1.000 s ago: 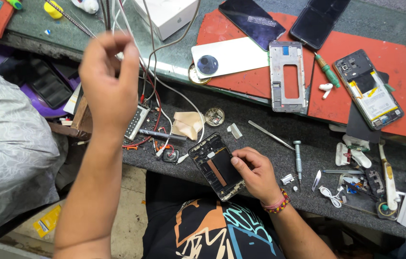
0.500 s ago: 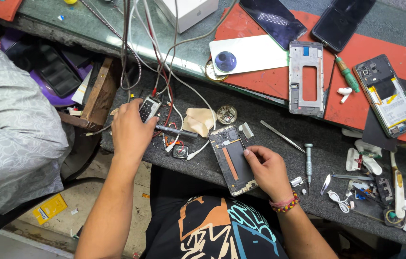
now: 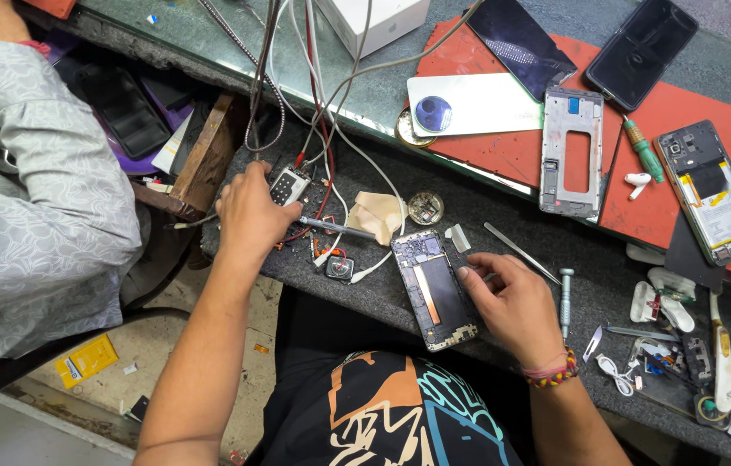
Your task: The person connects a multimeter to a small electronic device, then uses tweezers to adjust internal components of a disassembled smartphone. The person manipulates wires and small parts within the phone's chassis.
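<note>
Resting on the bench, the left hand point(image 3: 249, 216) curls loosely beside a small meter point(image 3: 288, 184), gripping nothing I can see. The right hand point(image 3: 512, 302) steadies the opened phone point(image 3: 434, 289) lying just left of it, fingers point(image 3: 478, 274) pressed to its edge.

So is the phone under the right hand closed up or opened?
Opened: the phone lies with its back cover off, board and inner parts exposed.

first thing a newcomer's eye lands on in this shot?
Probably the opened phone with its back off, lying on the dark bench edge at centre, the right hand resting against its right side. Next, the left hand on a small meter-like device under a tangle of wires. Upper right, a red mat carries more stripped phones.
</note>
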